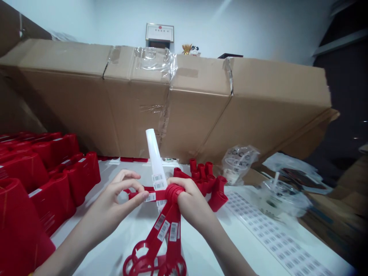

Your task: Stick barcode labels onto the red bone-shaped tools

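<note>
My right hand [191,201] is closed around a bundle of red straps [173,193], which are wound together in its grasp. Several strap ends hang below it, with white barcode labels [163,230] stuck on and ring-shaped tips [143,260] near the bottom edge. One red strap [160,195] stretches left from the bundle, and the thumb and index finger of my left hand [123,193] pinch it beside a barcode label [150,197]. Behind the hands, a curled white label strip [155,153] rises, carrying more barcode labels [158,182] at its lower end.
Rows of rolled red straps [54,188] stand at left; more red rolls [217,193] sit behind my right hand. A barcode label sheet [276,237] lies on the white table [201,257] at right, near bagged plastic cups [234,166]. Large cardboard [138,111] spans the back.
</note>
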### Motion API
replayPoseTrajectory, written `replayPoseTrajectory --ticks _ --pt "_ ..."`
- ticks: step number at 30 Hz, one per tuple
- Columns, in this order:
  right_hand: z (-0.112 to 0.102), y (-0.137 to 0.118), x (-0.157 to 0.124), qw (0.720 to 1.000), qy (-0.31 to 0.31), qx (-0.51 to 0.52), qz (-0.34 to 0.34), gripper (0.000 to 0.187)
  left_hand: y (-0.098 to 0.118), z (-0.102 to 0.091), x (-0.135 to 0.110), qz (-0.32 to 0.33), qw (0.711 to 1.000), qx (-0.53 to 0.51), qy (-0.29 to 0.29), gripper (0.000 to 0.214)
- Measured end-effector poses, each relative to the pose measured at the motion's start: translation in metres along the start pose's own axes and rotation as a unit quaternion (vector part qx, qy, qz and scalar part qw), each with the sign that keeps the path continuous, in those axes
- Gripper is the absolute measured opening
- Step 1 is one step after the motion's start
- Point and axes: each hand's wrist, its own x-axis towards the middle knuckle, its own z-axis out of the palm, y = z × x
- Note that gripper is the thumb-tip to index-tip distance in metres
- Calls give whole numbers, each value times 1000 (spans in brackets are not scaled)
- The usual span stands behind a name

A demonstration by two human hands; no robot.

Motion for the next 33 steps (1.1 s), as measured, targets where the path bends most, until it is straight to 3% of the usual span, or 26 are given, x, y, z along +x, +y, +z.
replayPoseTrajectory --ticks 8,15,18,22,28,30,33 --pt "1 -3 -3 1000 1 12 0 12 0 1 -1 1 1000 10 1 39" --pt "2 -9 -8 1000 -2 27 -16 12 -4 4 3 26 999 6 39 36" --pt "-1 -8 -7 999 3 27 -21 12 -8 6 7 23 999 -35 27 39" --pt "-3 -4 -3 999 13 42 -11 9 -14 11 10 24 995 -83 56 40" --pt "5 -4 -1 997 12 62 -33 10 -6 18 1 16 989 74 126 39" --pt "6 -4 -3 998 19 44 -52 12 -3 16 -1 16 989 97 110 38" --pt "5 -2 -5 995 36 -47 -81 17 -2 8 -1 26 996 78 21 31"
